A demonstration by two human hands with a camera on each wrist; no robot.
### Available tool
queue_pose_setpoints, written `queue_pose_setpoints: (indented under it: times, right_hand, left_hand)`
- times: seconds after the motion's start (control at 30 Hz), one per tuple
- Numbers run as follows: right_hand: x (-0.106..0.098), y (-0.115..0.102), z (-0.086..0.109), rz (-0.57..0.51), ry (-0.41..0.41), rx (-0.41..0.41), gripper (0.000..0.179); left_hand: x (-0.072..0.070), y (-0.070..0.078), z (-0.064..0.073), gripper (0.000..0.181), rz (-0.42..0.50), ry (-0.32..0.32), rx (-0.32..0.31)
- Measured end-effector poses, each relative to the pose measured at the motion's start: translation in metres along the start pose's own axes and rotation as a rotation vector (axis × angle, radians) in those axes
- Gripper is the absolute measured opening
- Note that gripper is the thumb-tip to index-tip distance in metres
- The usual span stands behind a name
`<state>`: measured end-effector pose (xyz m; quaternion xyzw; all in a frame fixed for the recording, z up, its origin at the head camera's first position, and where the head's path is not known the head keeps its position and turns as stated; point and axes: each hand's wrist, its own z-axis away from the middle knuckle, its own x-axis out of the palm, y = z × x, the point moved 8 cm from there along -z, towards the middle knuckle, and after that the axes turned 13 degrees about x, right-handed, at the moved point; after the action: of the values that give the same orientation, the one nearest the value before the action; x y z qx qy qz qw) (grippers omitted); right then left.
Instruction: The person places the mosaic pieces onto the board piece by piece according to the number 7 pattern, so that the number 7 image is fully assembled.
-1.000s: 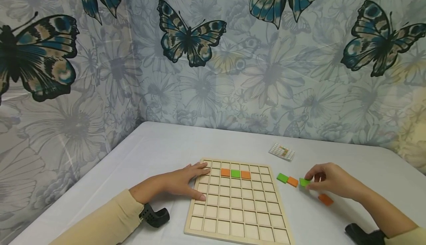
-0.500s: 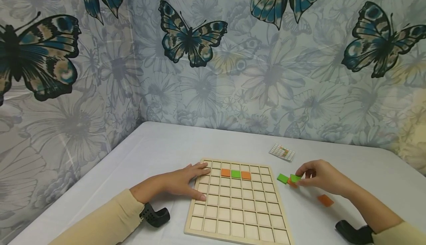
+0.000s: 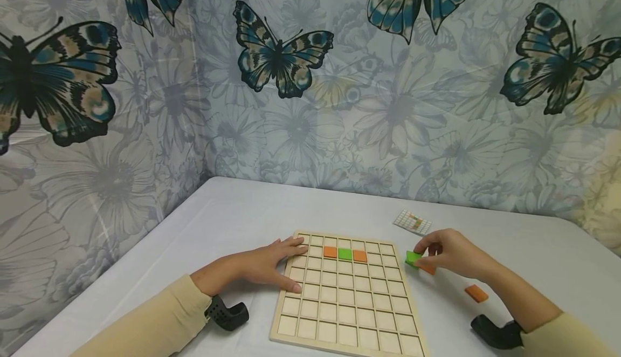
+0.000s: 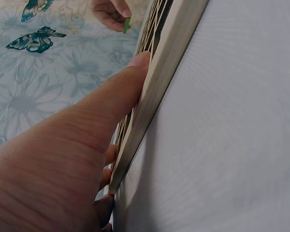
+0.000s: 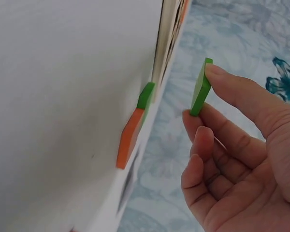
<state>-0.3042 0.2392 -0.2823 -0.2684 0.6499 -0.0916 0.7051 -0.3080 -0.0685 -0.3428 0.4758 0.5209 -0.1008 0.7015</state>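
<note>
My right hand (image 3: 453, 252) pinches a green square tile (image 5: 201, 88) between thumb and fingertips, held above the table just right of the board. Below it in the right wrist view lie another green tile (image 5: 146, 95) and an orange tile (image 5: 130, 138), touching end to end. With fingers spread, my left hand (image 3: 264, 262) rests on the left edge of the wooden grid board (image 3: 342, 295); its thumb (image 4: 140, 60) presses the rim. In the board's second row sit an orange tile (image 3: 330, 252), a green tile (image 3: 345, 254) and another orange tile (image 3: 359, 255).
A single orange tile (image 3: 476, 293) lies on the white table (image 3: 262, 200) near my right forearm. Behind my right hand is a small pattern card (image 3: 412, 221) with a printed grid. A butterfly-patterned backdrop (image 3: 301, 130) rises behind the table.
My right hand has moved left with the green tile, passing over the orange tile toward the board. The left hand and the tiles in the board stay in place.
</note>
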Motion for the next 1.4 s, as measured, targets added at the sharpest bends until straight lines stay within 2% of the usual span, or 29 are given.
queue_pose_setpoints:
  times: [0.13,0.37,0.83,1.0,1.23,1.4]
  right_hand:
    - [0.004,-0.007,-0.004,-0.008,-0.01,-0.008,0.025]
    - [0.01,-0.015,-0.011,-0.03,-0.045,0.03,0.026]
    - [0.023,-0.042,-0.021,-0.039,-0.111,-0.046,0.025]
    - [0.027,-0.053,-0.024,-0.016,-0.11,-0.072,0.022]
    - [0.036,-0.067,-0.028,0.019,-0.121,-0.078,0.019]
    - [0.04,-0.073,-0.031,0.019,-0.133,-0.051,0.016]
  left_hand:
    - [0.001,0.001,0.0,0.083,0.003,-0.006,0.001]
    - [0.0,0.002,0.001,0.083,-0.008,-0.002,0.002]
    - [-0.001,0.0,0.001,0.084,-0.022,0.0,-0.007]
    - [0.0,0.0,0.0,0.084,-0.023,-0.003,-0.005]
    - [0.0,0.001,0.0,0.084,-0.018,-0.004,-0.002]
    - [-0.001,0.001,0.001,0.084,-0.015,-0.004,-0.01]
